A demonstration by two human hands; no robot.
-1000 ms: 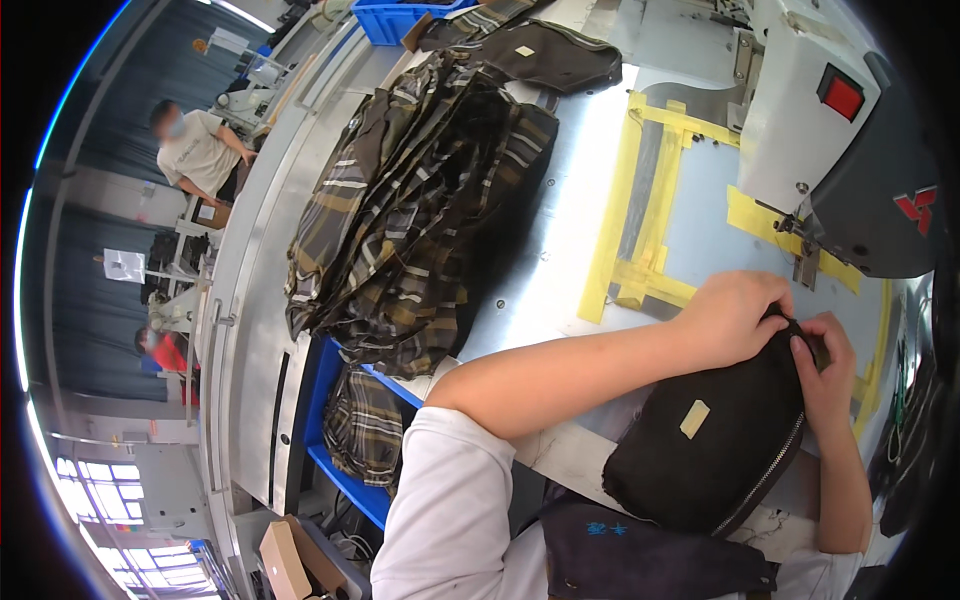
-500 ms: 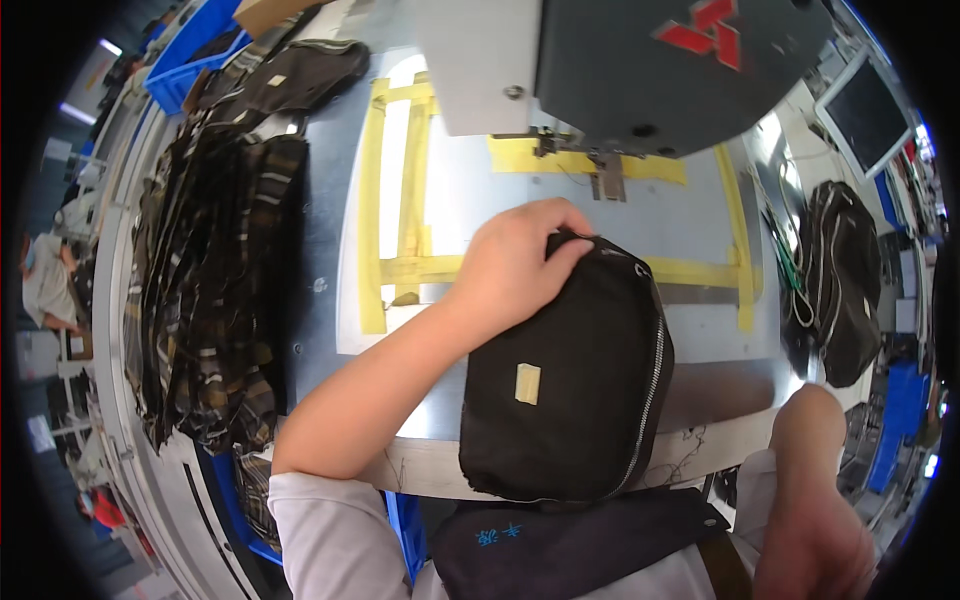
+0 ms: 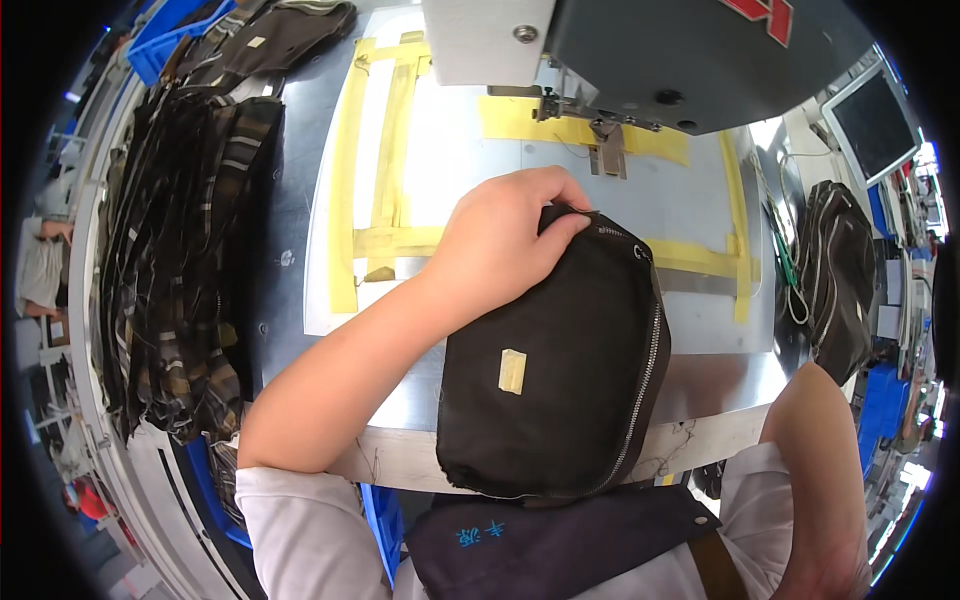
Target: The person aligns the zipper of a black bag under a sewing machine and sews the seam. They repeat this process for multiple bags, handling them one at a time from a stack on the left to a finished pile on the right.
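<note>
My left hand (image 3: 525,225) is closed on the top edge of a dark fabric pouch (image 3: 550,340), with the thumb on the front and the fingers behind. A silver zipper (image 3: 640,370) curves along the pouch's right side, and a small yellowish tape patch (image 3: 512,371) sticks to its face. The pouch's lower end hangs over the table's front edge, near my apron. My right forearm (image 3: 825,490) is bent downward at the right; the right hand lies outside the picture.
A sewing machine head (image 3: 690,60) overhangs the plate, its presser foot (image 3: 607,150) just beyond my left hand. Yellow tape strips (image 3: 400,243) frame the plate. Striped fabric pieces (image 3: 190,270) are heaped at left; more dark pouches (image 3: 840,275) and a screen (image 3: 872,120) stand at right.
The view has shifted slightly, so the pouch and my left hand appear a little higher and further left. The grip on the pouch is unchanged. My right elbow appears higher.
</note>
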